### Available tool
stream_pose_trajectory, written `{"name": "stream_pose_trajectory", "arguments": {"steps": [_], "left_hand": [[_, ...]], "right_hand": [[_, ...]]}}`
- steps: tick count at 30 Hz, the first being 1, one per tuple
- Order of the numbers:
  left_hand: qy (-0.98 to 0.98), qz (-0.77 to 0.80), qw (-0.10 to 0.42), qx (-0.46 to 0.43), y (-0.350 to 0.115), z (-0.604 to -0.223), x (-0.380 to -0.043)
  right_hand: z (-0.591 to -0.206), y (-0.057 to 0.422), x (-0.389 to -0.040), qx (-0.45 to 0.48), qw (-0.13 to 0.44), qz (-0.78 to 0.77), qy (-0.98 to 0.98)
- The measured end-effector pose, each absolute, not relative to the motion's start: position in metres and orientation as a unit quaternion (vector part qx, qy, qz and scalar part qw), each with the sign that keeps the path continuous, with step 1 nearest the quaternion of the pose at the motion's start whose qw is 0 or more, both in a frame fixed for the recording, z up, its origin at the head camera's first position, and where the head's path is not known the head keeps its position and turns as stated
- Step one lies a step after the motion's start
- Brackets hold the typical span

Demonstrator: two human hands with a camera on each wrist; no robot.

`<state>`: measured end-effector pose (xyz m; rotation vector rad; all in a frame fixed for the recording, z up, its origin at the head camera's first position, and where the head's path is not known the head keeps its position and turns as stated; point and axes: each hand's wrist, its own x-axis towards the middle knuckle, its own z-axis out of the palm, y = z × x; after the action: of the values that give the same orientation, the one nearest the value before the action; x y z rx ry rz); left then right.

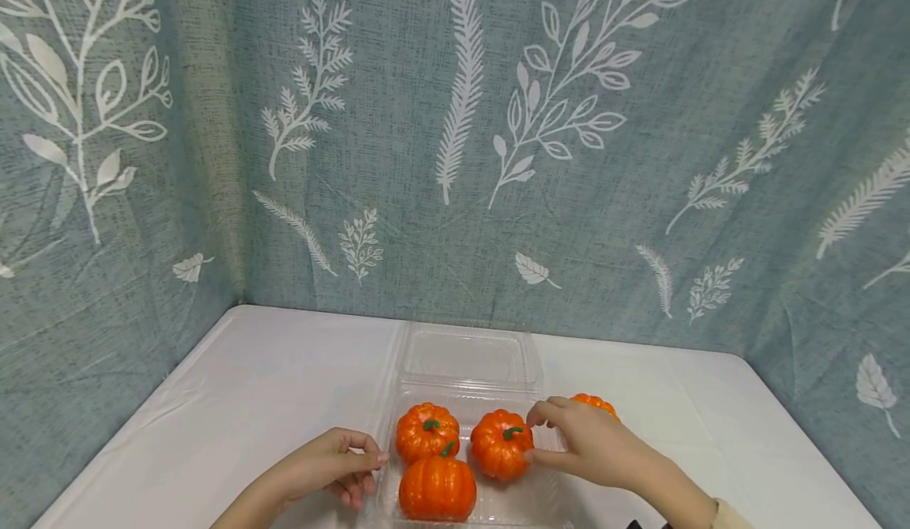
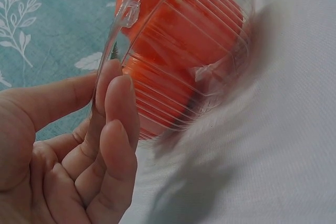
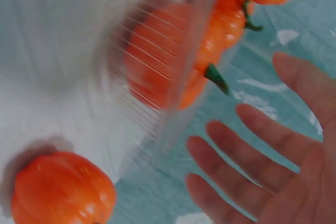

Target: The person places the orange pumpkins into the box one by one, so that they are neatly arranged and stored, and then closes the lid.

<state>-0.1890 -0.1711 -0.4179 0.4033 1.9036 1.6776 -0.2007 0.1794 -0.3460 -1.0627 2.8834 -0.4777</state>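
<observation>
A clear plastic clamshell box (image 1: pixel 508 505) holds three small orange pumpkins with green stems: one at back left (image 1: pixel 419 432), one at front left (image 1: pixel 437 491) and one on the right (image 1: pixel 502 444). My left hand (image 1: pixel 337 462) pinches the box's left rim between thumb and fingers, as the left wrist view shows up close. At the right-hand pumpkin, my right hand (image 1: pixel 593 444) has its fingers spread and holds nothing. Outside the box, a fourth pumpkin (image 1: pixel 596 403) sits on the table, partly hidden behind my right hand.
The box's lid (image 1: pixel 465 355) lies folded back toward the far table edge. A white cloth covers the table (image 1: pixel 284 379). Blue-green curtains (image 1: pixel 398 158) with white leaf prints hang behind it and on both sides. Small dark objects (image 1: pixel 634 524) show at the bottom edge.
</observation>
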Motion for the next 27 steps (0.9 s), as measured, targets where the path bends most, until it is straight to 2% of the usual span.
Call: {"name": "stream_pose_trajectory", "arguments": {"steps": [12,18,27], "left_hand": [[0.713,0.624,0.28,0.155,-0.17,-0.417,-0.188],[0.709,0.626,0.285,0.155,-0.172,-0.419,-0.19],[0.716,0.621,0.283,0.147,-0.171,-0.419,-0.191]], "right_hand": [[-0.335,0.207,-0.19,-0.328,0.157,-0.201,0.91],[-0.334,0.217,-0.185,-0.308,0.171,-0.204,0.914],[-0.34,0.235,-0.171,-0.264,0.14,-0.181,0.937]]}}
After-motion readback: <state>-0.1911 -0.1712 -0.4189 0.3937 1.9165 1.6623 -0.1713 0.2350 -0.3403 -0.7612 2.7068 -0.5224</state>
